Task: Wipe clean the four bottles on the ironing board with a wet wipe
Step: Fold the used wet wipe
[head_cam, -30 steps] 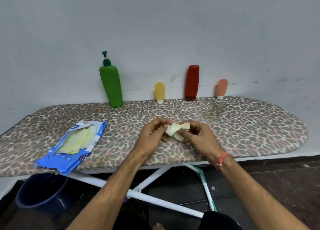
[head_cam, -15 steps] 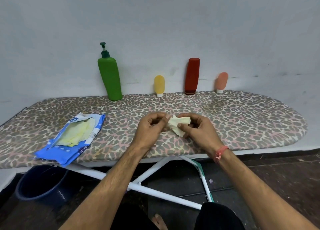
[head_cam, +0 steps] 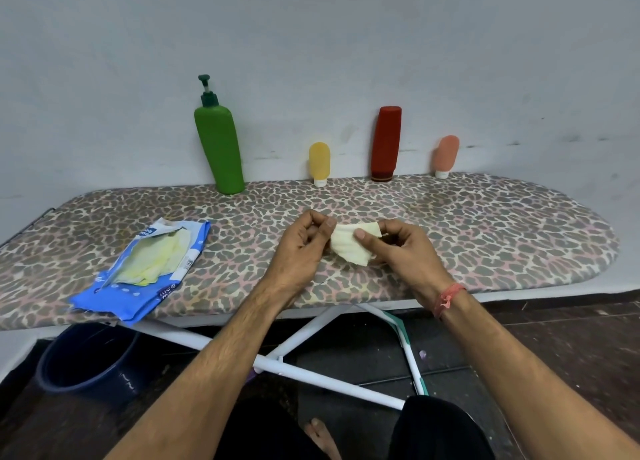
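Four bottles stand along the wall at the back of the leopard-print ironing board [head_cam: 485, 237]: a tall green pump bottle [head_cam: 220, 149], a small yellow tube [head_cam: 319, 163], a dark red bottle [head_cam: 386, 144] and a small peach tube [head_cam: 446, 155]. Over the board's middle, my left hand [head_cam: 304, 248] and my right hand [head_cam: 401, 248] both pinch a pale yellow wet wipe [head_cam: 349, 244], which is partly spread out between them. The bottles are well beyond my hands, untouched.
An opened blue wet-wipe pack [head_cam: 145, 269] lies on the board's left part, with yellow wipes showing inside. Below the board are its white crossed legs [head_cam: 304, 335] and a dark blue bucket [head_cam: 86, 362] on the floor at left.
The wipe was bunched between my fingers and is now pulled wider and flatter. My hands moved slightly apart.
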